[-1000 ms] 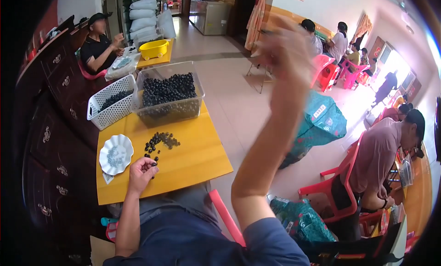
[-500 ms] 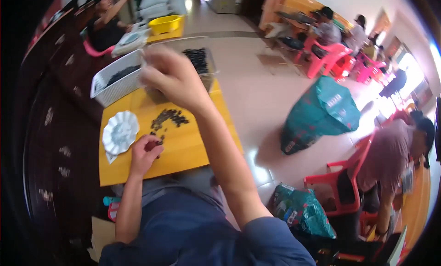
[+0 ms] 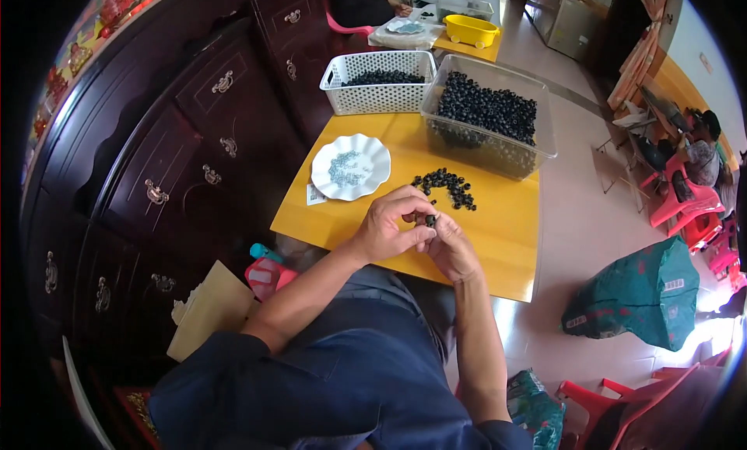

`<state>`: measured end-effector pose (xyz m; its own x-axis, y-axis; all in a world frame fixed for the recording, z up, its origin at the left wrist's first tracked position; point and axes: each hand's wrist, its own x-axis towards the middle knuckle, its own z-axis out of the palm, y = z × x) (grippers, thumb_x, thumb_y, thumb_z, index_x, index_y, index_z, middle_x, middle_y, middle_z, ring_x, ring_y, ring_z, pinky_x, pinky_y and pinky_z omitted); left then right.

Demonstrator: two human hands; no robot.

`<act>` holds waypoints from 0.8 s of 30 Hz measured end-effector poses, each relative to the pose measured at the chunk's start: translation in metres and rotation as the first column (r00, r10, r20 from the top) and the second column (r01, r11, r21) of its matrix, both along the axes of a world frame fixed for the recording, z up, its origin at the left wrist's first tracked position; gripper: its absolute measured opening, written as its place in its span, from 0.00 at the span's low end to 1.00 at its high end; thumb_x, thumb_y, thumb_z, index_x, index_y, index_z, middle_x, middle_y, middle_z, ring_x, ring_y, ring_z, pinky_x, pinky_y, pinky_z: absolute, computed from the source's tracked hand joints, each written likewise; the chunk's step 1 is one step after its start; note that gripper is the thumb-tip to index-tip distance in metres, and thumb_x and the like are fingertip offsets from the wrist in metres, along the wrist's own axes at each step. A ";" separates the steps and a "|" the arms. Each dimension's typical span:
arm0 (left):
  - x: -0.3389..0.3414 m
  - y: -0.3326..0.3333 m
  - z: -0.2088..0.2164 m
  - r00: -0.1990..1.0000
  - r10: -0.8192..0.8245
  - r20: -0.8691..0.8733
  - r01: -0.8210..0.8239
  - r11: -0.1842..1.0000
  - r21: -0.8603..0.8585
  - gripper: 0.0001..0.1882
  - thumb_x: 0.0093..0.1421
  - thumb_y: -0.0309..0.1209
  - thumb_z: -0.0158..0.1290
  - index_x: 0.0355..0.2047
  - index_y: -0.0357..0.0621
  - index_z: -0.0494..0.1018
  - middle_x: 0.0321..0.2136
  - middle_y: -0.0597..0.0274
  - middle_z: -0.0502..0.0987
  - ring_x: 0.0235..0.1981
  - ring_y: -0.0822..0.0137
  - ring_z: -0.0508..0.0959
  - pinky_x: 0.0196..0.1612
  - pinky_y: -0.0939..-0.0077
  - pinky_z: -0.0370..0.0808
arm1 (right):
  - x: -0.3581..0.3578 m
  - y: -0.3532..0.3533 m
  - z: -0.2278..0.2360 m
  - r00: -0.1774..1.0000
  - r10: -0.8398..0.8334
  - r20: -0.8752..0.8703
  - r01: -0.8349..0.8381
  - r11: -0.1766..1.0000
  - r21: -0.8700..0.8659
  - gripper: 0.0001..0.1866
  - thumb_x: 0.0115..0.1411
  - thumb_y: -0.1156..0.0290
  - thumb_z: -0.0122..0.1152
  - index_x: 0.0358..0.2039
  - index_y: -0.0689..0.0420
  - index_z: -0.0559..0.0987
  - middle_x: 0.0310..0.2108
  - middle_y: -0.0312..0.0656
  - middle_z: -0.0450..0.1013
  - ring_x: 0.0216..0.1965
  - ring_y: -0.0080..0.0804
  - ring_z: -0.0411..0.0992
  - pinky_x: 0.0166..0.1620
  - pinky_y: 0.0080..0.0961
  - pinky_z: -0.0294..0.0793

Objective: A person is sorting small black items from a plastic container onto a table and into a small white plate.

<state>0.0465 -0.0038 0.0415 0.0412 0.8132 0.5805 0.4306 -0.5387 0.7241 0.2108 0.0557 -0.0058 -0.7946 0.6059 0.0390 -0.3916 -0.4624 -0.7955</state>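
My left hand (image 3: pixel 387 229) and my right hand (image 3: pixel 453 249) meet above the front part of the yellow table (image 3: pixel 498 252). Between their fingertips is a small, round black part (image 3: pixel 430 220), pinched from both sides. Just beyond the fingers lies a loose pile of similar black parts (image 3: pixel 455 187). A white scalloped plate (image 3: pixel 378 154) to the left of the pile holds many tiny pale-bluish pieces (image 3: pixel 348 168). Whether one of those pieces is also in my fingers is too small to tell.
At the table's far edge stand a white perforated basket (image 3: pixel 366 104) and a clear plastic bin (image 3: pixel 517 164), both with black parts. Dark cabinets (image 3: pixel 187 139) line the left. A green sack (image 3: pixel 622 294) stands right, near red chairs (image 3: pixel 599 395). Another person's hand (image 3: pixel 402 10) shows beyond.
My right hand has come down from above the containers to join my left hand at the small black part. The view has turned left, toward the cabinets.
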 end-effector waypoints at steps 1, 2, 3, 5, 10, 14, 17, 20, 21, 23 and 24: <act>-0.001 0.000 0.000 1.000 0.003 -0.028 -0.003 1.000 0.012 0.12 0.51 0.22 0.65 0.37 0.40 0.78 0.37 0.61 0.77 0.35 0.70 0.77 0.37 0.77 0.74 | -0.002 0.000 -0.001 0.998 -0.018 -0.066 0.016 0.999 -0.038 0.24 0.65 0.50 0.60 0.48 0.59 0.76 0.39 0.36 0.75 0.34 0.23 0.73 0.42 0.22 0.73; 0.000 0.000 -0.001 1.000 0.005 -0.025 -0.005 1.000 0.008 0.12 0.51 0.22 0.65 0.37 0.40 0.78 0.37 0.61 0.77 0.35 0.70 0.77 0.37 0.77 0.74 | -0.001 -0.001 -0.002 0.994 0.003 -0.110 -0.011 0.997 -0.070 0.23 0.64 0.50 0.62 0.46 0.59 0.76 0.39 0.35 0.75 0.35 0.23 0.73 0.42 0.22 0.72; 0.000 0.000 -0.001 1.000 -0.002 -0.024 0.002 1.000 0.009 0.13 0.50 0.22 0.65 0.37 0.40 0.78 0.37 0.61 0.77 0.36 0.69 0.77 0.37 0.77 0.74 | -0.002 0.001 -0.008 0.994 0.004 -0.110 -0.012 0.997 -0.075 0.23 0.64 0.50 0.62 0.46 0.59 0.76 0.39 0.35 0.75 0.35 0.23 0.73 0.42 0.22 0.72; 0.001 0.001 -0.002 1.000 -0.009 -0.024 0.009 1.000 0.006 0.13 0.50 0.22 0.65 0.37 0.41 0.78 0.37 0.61 0.77 0.36 0.69 0.77 0.37 0.77 0.73 | 0.000 0.008 -0.024 0.989 0.016 -0.146 -0.020 0.999 -0.029 0.22 0.63 0.51 0.63 0.44 0.58 0.77 0.39 0.35 0.75 0.35 0.23 0.73 0.42 0.23 0.73; -0.001 -0.002 0.002 0.999 -0.036 -0.001 0.036 0.999 -0.021 0.13 0.50 0.22 0.65 0.37 0.40 0.78 0.35 0.62 0.77 0.35 0.68 0.76 0.37 0.77 0.73 | -0.001 0.002 -0.010 0.997 -0.012 -0.074 0.007 0.998 -0.066 0.19 0.62 0.53 0.65 0.40 0.56 0.79 0.37 0.33 0.76 0.36 0.21 0.73 0.43 0.25 0.74; -0.003 -0.002 0.000 0.997 -0.074 -0.023 0.073 0.995 -0.063 0.15 0.49 0.23 0.65 0.39 0.39 0.78 0.36 0.59 0.77 0.36 0.64 0.79 0.40 0.74 0.76 | 0.001 0.005 -0.022 0.997 -0.061 -0.041 0.059 0.998 -0.036 0.16 0.62 0.56 0.66 0.40 0.55 0.81 0.34 0.31 0.77 0.36 0.21 0.75 0.45 0.27 0.75; -0.006 -0.001 -0.005 0.997 -0.064 -0.040 0.064 0.998 0.003 0.15 0.49 0.22 0.65 0.38 0.39 0.78 0.36 0.59 0.77 0.37 0.63 0.79 0.41 0.73 0.76 | -0.002 0.003 -0.025 0.997 -0.059 -0.049 0.055 0.996 -0.071 0.15 0.62 0.57 0.67 0.40 0.55 0.81 0.34 0.31 0.78 0.36 0.22 0.76 0.46 0.27 0.75; -0.008 -0.004 -0.005 0.997 -0.068 -0.034 0.068 0.997 0.022 0.14 0.48 0.22 0.65 0.37 0.39 0.78 0.36 0.58 0.77 0.37 0.62 0.79 0.41 0.72 0.75 | -0.002 0.002 -0.024 0.999 -0.025 -0.045 0.022 0.997 -0.070 0.15 0.62 0.57 0.67 0.40 0.56 0.81 0.34 0.31 0.78 0.36 0.22 0.76 0.46 0.27 0.75; -0.007 -0.005 -0.002 0.997 -0.072 -0.031 0.072 0.997 -0.005 0.13 0.49 0.22 0.65 0.37 0.39 0.78 0.35 0.58 0.77 0.37 0.62 0.79 0.41 0.72 0.75 | -0.001 0.002 -0.025 0.999 -0.023 -0.047 0.020 0.997 -0.069 0.15 0.62 0.57 0.67 0.40 0.56 0.81 0.34 0.31 0.78 0.36 0.22 0.76 0.46 0.27 0.75; -0.005 -0.006 -0.001 0.997 -0.073 -0.029 0.072 0.997 -0.030 0.13 0.49 0.22 0.64 0.36 0.39 0.78 0.35 0.58 0.77 0.37 0.61 0.79 0.41 0.71 0.75 | -0.001 0.003 -0.029 0.997 -0.019 -0.077 0.012 0.996 -0.089 0.16 0.61 0.57 0.67 0.40 0.56 0.81 0.34 0.32 0.79 0.35 0.23 0.76 0.45 0.26 0.75; -0.005 -0.005 -0.002 0.997 -0.070 -0.029 0.070 0.998 0.001 0.11 0.50 0.21 0.64 0.35 0.39 0.77 0.34 0.58 0.77 0.36 0.61 0.78 0.40 0.71 0.74 | -0.002 0.003 -0.030 0.997 -0.015 -0.078 0.008 0.996 -0.086 0.16 0.61 0.57 0.67 0.40 0.56 0.81 0.34 0.32 0.79 0.35 0.23 0.76 0.45 0.26 0.75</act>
